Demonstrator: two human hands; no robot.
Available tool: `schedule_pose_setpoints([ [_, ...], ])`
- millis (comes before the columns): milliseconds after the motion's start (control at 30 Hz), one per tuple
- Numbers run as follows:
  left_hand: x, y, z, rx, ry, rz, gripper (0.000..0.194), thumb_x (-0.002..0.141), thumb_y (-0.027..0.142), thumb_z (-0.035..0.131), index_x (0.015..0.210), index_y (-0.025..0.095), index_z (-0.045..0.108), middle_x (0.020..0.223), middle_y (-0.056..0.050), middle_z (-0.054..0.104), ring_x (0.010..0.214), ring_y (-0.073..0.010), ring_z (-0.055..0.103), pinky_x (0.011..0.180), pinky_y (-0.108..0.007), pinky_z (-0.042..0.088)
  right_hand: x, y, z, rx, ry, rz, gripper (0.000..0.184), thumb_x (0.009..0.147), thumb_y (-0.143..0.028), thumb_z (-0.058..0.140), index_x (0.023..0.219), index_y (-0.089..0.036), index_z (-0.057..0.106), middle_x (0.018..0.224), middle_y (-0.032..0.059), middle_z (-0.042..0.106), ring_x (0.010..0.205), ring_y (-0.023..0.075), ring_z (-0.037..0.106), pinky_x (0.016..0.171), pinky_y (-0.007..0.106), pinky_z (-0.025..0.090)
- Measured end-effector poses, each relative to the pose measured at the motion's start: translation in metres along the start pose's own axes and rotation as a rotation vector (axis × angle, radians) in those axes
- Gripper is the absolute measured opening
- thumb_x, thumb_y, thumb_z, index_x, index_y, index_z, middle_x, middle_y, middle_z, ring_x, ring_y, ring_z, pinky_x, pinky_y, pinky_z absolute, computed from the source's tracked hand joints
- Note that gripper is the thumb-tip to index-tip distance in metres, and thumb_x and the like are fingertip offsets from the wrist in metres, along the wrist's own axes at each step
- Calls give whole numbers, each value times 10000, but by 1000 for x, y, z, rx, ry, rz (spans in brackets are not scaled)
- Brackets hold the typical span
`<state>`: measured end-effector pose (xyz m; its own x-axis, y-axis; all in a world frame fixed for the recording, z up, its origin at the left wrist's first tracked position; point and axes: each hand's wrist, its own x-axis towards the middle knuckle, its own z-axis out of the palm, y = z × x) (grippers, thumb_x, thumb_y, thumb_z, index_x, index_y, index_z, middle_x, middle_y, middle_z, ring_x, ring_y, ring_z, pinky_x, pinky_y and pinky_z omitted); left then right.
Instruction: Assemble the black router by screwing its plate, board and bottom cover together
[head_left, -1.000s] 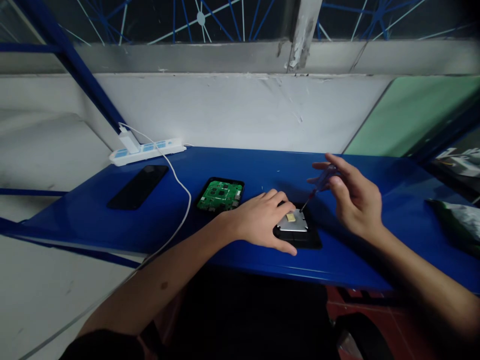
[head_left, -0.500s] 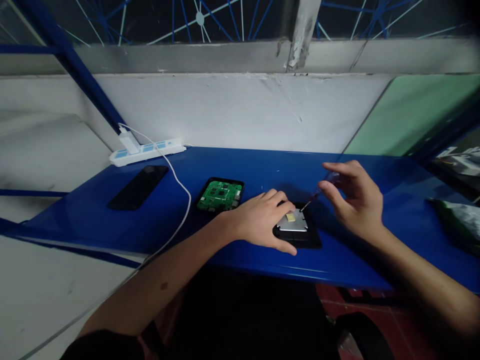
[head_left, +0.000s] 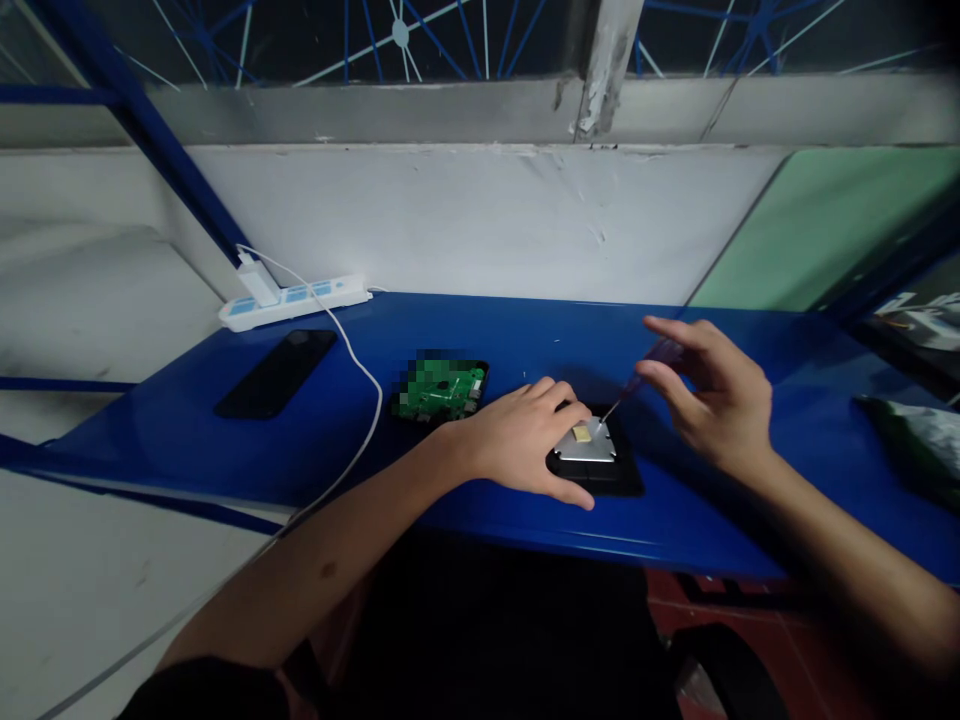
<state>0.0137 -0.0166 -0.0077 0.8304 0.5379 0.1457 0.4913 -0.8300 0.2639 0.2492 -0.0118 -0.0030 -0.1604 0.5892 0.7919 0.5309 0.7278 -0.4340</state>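
Observation:
A black plastic case part lies on the blue table with a silver metal plate on it. A small yellowish pad sits on that plate. My left hand spans the case from the left, fingers over the far side and thumb along the near side, holding it down. Between the thumb and fingers of my right hand is a slim screwdriver with a see-through handle. It tilts down to the left, its tip at the plate's far right corner area; exact contact is too small to tell.
Left of my left hand, a green circuit board sits in a black shell, partly pixelated. Further left are a black phone, a white cable and a white power strip. A green-and-silver bag lies at the far right.
My right hand has shifted very slightly, and the screwdriver tip has moved a little left and nearer on the plate. My left hand and the case have stayed in place.

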Motion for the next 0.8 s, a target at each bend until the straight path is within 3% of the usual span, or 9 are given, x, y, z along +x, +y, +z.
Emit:
schedule_pose_setpoints([
  [67,0,0,0,1,0,-4,867,751,739,692,1346,135,516,1320,-141,533,1184,-295,487,1019,-397,415,1,0,-2,-17,-8,-17,398,893,-271,682,1287,-322,652,842,21,617,669,157,601,614,328,555],
  [167,0,1,-1,-2,-5,-7,855,751,731,698,1341,139,518,1308,-136,538,1187,-294,486,1030,-400,412,0,-1,-2,-36,-17,-37,380,961,-267,565,1331,-334,621,843,26,614,720,180,604,693,381,547],
  [267,0,1,-2,-12,-14,-14,853,745,737,697,1346,161,512,1310,-127,537,1189,-295,488,1027,-407,418,-2,-2,-2,39,-48,0,430,1003,-261,462,1417,-344,542,1035,57,672,848,210,667,800,454,554],
  [400,0,2,-3,-6,-24,-27,846,750,735,692,1350,168,504,1327,-132,529,1204,-304,486,1029,-417,413,-5,-1,2,168,-81,96,487,1010,-267,449,1487,-363,440,1232,68,663,917,216,716,800,451,601],
  [533,0,2,-2,-5,-24,-19,841,757,739,684,1346,165,508,1332,-136,527,1199,-309,487,1023,-416,412,-5,0,4,134,-13,90,464,950,-229,584,1394,-360,551,1081,47,681,837,198,723,760,403,617],
  [667,0,1,-2,-11,-17,-8,856,756,741,685,1352,153,509,1332,-135,526,1198,-303,484,1027,-415,409,-2,2,2,75,48,43,428,852,-239,728,1259,-339,641,885,18,605,758,186,674,678,369,600],
  [800,0,1,-2,-7,-12,-13,849,754,733,693,1350,155,512,1316,-132,536,1193,-298,488,1030,-407,409,-3,1,0,48,20,28,351,920,-287,642,1267,-337,642,921,39,640,753,197,669,680,398,587],
])
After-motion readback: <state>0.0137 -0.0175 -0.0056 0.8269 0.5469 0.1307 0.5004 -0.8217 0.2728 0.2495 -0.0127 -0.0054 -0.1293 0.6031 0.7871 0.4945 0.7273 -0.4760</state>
